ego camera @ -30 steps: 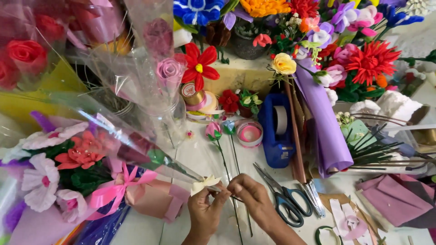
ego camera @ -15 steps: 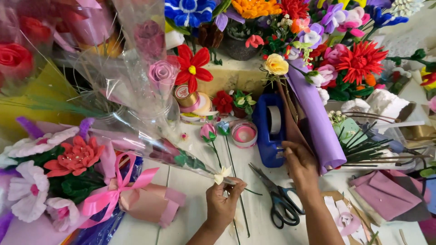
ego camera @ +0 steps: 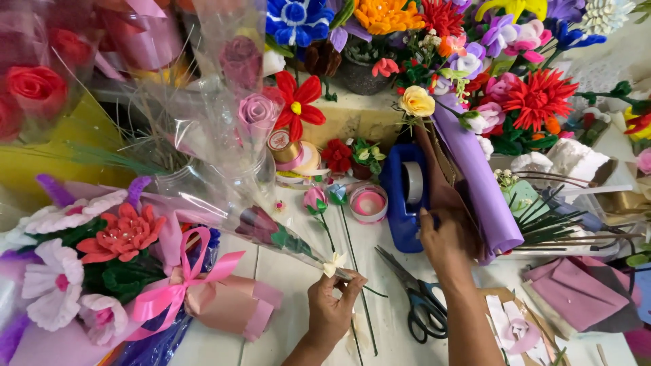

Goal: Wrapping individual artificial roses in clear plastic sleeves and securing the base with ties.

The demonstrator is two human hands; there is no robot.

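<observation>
My left hand [ego camera: 332, 306] pinches the narrow end of a clear cellophane cone [ego camera: 224, 210] that wraps a single dark red flower, just under a small cream bow [ego camera: 334, 263]. My right hand [ego camera: 444, 238] reaches forward and rests against the blue tape dispenser [ego camera: 405, 200], with its fingers by the side of the dispenser; whether it grips anything I cannot tell. Black-handled scissors [ego camera: 420, 298] lie on the white table between my two arms. A small pink rosebud on a green stem [ego camera: 317, 200] lies just beyond the bow.
A wrapped bouquet with a pink ribbon [ego camera: 169, 288] lies at the left. A rolled purple sheet [ego camera: 475, 179] leans beside the dispenser. Ribbon spools [ego camera: 368, 202] sit mid-table. Many handmade flowers [ego camera: 536, 95] crowd the back, green stems [ego camera: 549, 227] and folded pink paper [ego camera: 576, 291] lie at the right.
My right hand has left the wrapped stem and moved forward and right to the blue tape dispenser. My left hand keeps hold of the cone's end.
</observation>
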